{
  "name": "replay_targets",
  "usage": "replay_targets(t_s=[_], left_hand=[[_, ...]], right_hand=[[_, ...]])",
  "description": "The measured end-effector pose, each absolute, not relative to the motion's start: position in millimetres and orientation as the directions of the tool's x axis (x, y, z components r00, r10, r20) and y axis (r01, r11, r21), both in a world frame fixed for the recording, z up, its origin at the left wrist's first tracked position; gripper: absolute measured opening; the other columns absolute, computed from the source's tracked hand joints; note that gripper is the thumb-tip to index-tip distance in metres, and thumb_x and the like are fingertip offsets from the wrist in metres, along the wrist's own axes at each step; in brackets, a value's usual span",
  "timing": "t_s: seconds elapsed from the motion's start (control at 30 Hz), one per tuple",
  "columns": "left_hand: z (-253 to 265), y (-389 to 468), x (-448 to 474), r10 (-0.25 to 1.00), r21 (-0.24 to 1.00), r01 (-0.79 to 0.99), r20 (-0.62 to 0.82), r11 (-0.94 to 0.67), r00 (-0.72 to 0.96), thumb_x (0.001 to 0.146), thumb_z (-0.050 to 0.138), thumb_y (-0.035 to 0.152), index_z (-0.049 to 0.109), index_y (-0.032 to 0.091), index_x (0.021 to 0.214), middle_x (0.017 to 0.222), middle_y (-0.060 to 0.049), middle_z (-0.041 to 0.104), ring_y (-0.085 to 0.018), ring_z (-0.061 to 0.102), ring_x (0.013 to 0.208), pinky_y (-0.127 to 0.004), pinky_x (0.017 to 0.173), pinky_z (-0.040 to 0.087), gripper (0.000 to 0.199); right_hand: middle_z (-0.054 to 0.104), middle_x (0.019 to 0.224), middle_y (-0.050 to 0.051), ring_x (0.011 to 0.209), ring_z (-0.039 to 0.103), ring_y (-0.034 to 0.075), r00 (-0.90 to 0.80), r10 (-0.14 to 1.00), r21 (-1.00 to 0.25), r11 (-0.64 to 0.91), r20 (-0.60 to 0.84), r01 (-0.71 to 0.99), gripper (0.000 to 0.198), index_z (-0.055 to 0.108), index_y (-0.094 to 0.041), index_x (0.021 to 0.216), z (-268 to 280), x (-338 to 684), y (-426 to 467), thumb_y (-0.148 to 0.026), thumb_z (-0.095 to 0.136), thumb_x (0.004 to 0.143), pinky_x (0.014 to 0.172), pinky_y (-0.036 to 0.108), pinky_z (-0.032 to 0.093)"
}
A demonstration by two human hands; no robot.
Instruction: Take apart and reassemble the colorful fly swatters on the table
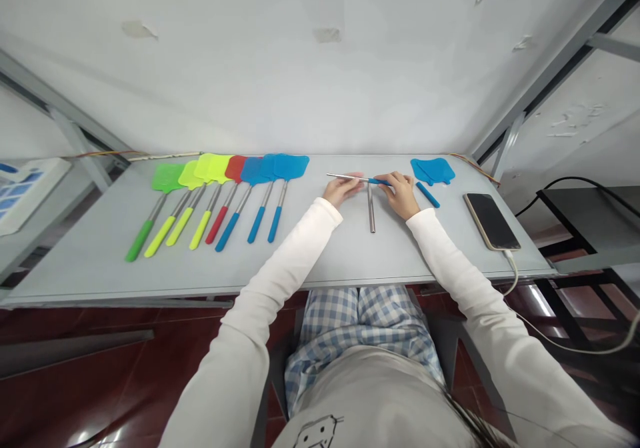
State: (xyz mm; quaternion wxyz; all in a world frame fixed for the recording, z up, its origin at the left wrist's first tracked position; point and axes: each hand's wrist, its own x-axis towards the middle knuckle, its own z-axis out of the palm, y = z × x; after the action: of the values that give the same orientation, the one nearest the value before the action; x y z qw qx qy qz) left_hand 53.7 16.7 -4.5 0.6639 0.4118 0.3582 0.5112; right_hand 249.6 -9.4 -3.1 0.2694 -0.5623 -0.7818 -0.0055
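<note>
Crosswise over the table, a thin metal rod runs from my left hand to a blue handle fitted at its right end. My left hand has its fingers around the rod, and my right hand is closed on the handle. Below them a second metal rod lies on the table, its upper end close under the held one. A loose blue handle lies just right of my right hand. Behind it, two blue fly swatter heads overlap.
Several fly swatters lie in a row at the left: a green one, yellow ones, a red one and blue ones. A phone with a white cable lies at the right. A wall closes the grey table's back.
</note>
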Motion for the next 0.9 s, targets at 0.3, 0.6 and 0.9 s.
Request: replay_targets(t_s=[0.3, 0.6, 0.9], left_hand=[[-9, 12, 57, 0.930, 0.931, -0.353, 0.045, 0.094, 0.365, 0.077, 0.074, 0.036, 0.068, 0.020, 0.112, 0.110, -0.009, 0.072, -0.018, 0.071, 0.093, -0.030, 0.086, 0.053, 0.038], [1, 9, 60, 0.982, 0.909, -0.410, -0.002, 0.081, 0.190, 0.083, 0.068, 0.045, 0.065, 0.016, 0.095, 0.099, -0.009, 0.072, -0.019, 0.071, 0.093, -0.031, 0.086, 0.052, 0.032], [13, 23, 47, 0.994, 0.894, -0.439, -0.108, 0.083, -0.032, 0.095, 0.034, 0.060, 0.047, 0.023, 0.087, 0.063, 0.005, 0.055, -0.007, 0.053, 0.048, -0.021, 0.058, 0.047, 0.040]], right_hand=[[0.066, 0.108, 0.009, 0.106, 0.056, 0.024, -0.188, 0.841, -0.282, 0.368, 0.507, 0.886, 0.035, 0.065, -0.025, 0.113, 5, 251, -12, -0.038, 0.035, 0.099, 0.098, 0.040, 0.028], [0.056, 0.129, 0.015, 0.122, 0.047, 0.026, -0.047, 0.853, -0.222, 0.188, 0.519, 0.957, 0.048, 0.053, -0.020, 0.129, 18, 267, -7, -0.042, 0.020, 0.101, 0.100, 0.041, 0.028], [0.040, 0.141, 0.031, 0.129, 0.037, 0.040, 0.514, 0.794, -0.281, -0.438, 0.324, 0.854, 0.062, 0.042, -0.001, 0.135, -12, 337, 28, -0.039, 0.049, 0.087, 0.100, 0.052, 0.026]])
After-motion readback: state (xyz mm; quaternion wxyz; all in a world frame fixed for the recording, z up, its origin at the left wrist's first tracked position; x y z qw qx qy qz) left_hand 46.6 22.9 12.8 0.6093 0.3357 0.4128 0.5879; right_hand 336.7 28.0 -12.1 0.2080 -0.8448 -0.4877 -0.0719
